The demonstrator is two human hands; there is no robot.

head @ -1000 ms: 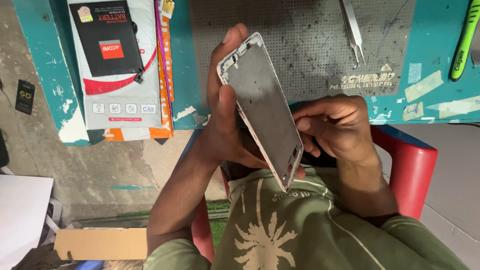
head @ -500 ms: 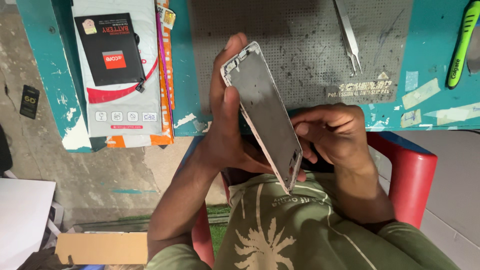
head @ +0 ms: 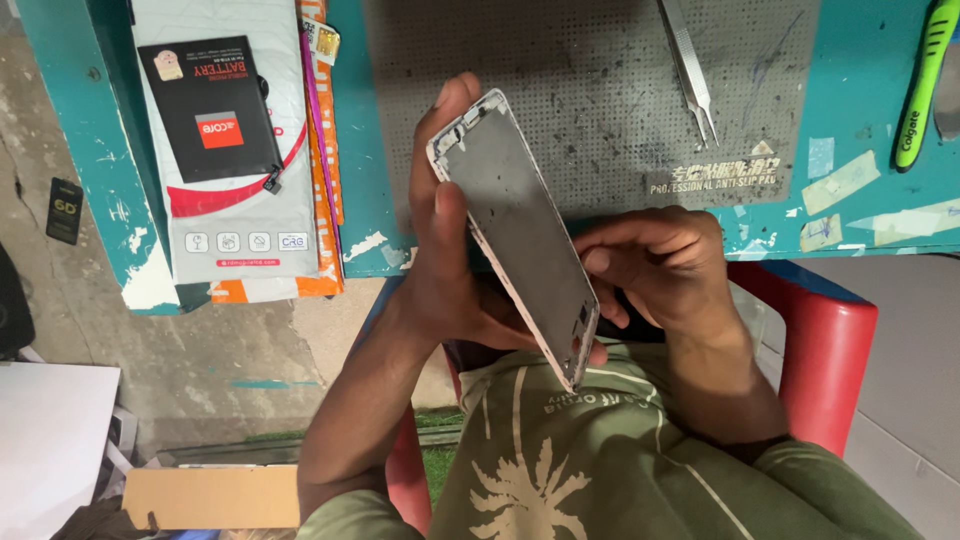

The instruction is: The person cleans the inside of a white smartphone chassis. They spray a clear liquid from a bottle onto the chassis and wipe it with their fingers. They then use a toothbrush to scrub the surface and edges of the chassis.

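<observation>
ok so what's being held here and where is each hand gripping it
A bare phone housing, tilted on edge. The left hand grips its long side, thumb on the inner face. The right hand pinches the lower end from the other side.

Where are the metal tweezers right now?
In the head view, the tweezers lie upper right on the grey perforated mat, beyond the right hand.

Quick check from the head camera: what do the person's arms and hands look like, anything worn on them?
Both hands are bare: the left hand and right hand show no gloves, rings, watch or bands. The forearms are uncovered too. Sleeves show only at the frame's bottom edge, olive green like the shirt, which bears a pale palm-tree print. No markings on the arms that I can make out.
</observation>
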